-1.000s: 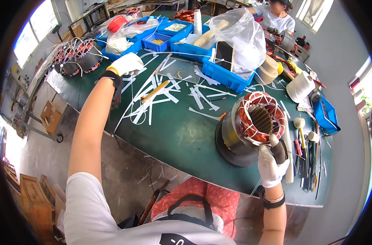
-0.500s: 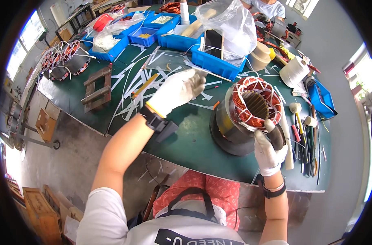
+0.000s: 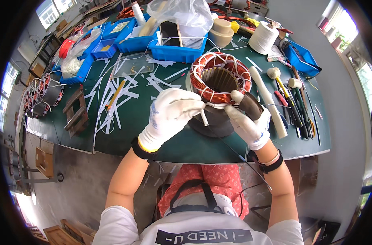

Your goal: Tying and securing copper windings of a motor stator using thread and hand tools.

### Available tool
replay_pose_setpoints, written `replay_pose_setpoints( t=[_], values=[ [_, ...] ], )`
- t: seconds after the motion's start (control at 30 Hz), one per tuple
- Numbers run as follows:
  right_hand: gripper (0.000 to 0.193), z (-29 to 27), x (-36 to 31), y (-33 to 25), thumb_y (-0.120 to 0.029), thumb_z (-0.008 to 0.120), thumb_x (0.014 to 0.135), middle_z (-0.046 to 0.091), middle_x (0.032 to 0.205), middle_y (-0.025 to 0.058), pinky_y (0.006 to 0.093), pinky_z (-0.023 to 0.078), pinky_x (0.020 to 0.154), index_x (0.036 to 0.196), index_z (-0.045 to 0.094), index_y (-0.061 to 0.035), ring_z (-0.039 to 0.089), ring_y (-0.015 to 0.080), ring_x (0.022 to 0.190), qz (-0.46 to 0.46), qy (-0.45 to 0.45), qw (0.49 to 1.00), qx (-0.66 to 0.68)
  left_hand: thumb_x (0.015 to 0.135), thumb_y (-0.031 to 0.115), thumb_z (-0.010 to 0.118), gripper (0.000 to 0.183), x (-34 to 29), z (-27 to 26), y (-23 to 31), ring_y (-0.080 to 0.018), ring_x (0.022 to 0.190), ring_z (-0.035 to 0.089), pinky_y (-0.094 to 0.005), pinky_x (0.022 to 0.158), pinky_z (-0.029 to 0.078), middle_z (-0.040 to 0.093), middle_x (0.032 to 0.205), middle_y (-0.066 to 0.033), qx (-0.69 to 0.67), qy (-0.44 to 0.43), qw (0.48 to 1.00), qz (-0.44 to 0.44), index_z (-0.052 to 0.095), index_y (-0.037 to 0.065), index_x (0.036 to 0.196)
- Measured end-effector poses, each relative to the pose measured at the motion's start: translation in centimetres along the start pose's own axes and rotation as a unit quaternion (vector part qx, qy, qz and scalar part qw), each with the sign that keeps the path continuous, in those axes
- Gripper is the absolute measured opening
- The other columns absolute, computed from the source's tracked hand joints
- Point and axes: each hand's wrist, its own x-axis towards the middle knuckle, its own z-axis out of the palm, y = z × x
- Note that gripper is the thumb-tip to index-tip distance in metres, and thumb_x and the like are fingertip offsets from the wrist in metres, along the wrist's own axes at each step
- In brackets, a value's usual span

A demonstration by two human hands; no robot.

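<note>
A motor stator [image 3: 219, 93] stands upright on the green table in front of me, its red-copper winding ring laced with white cord. Gloved in white, my left hand [image 3: 169, 114] is closed in a pinch at the ring's near left edge. A short white sleeve [image 3: 204, 117] pokes down from its fingertips. At the near right edge, my gloved right hand [image 3: 250, 126] has its fingers closed on the winding. A dark curved cover [image 3: 251, 106] wraps round part of that hand. Beneath the hands a thin dark lead runs toward the table's front edge.
White strips [image 3: 112, 102] litter the left half of the table, near a wooden frame [image 3: 75, 112]. Blue bins [image 3: 177, 52] line the back. To the right are a white thread cone [image 3: 263, 37], a pale rod [image 3: 269, 102], mallets and hand tools [image 3: 302, 108].
My left hand has come right and down from above the strips to the stator's near edge. The view has shifted; my right hand remains at the winding.
</note>
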Motion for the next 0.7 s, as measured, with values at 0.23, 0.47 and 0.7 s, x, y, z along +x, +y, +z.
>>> replay_pose_setpoints(
  t=[0.23,0.47,0.7],
  values=[
    [0.033,0.6,-1.1,0.2,-0.002,0.076,0.078,0.070,0.094,0.0141,0.0262,0.057,0.060,0.110,0.067,-0.0064,0.067,0.0165,0.064,0.079,-0.003,0.995,0.065,0.064,0.011,0.084,0.019,1.2,0.8,2.3,-0.0276,0.119,0.050,-0.0420,0.099,0.042,0.062,0.117,-0.0087,0.038,-0.010,0.992,-0.123,0.075,0.012,0.081],
    [0.030,0.6,-0.8,-0.2,-0.002,0.076,0.073,0.070,0.102,0.0136,0.0292,0.058,0.063,0.102,0.070,-0.0079,0.070,0.0221,0.074,0.138,-0.008,0.987,0.087,0.068,0.000,0.077,0.024,1.7,1.7,1.4,-0.0371,0.128,0.049,-0.0490,0.109,0.034,0.063,0.123,-0.0144,-0.027,0.011,0.996,-0.080,0.063,0.010,0.085],
    [0.031,0.2,-0.6,-3.0,-0.001,0.070,0.075,0.070,0.104,0.0137,0.0263,0.055,0.063,0.106,0.070,-0.0054,0.068,0.0198,0.074,0.061,0.005,0.995,-0.080,0.066,0.002,0.072,0.029,1.4,3.1,0.3,-0.0375,0.114,0.054,-0.0502,0.096,0.039,0.062,0.110,-0.0105,0.014,0.058,0.998,0.025,0.058,0.012,0.088]
  ],
)
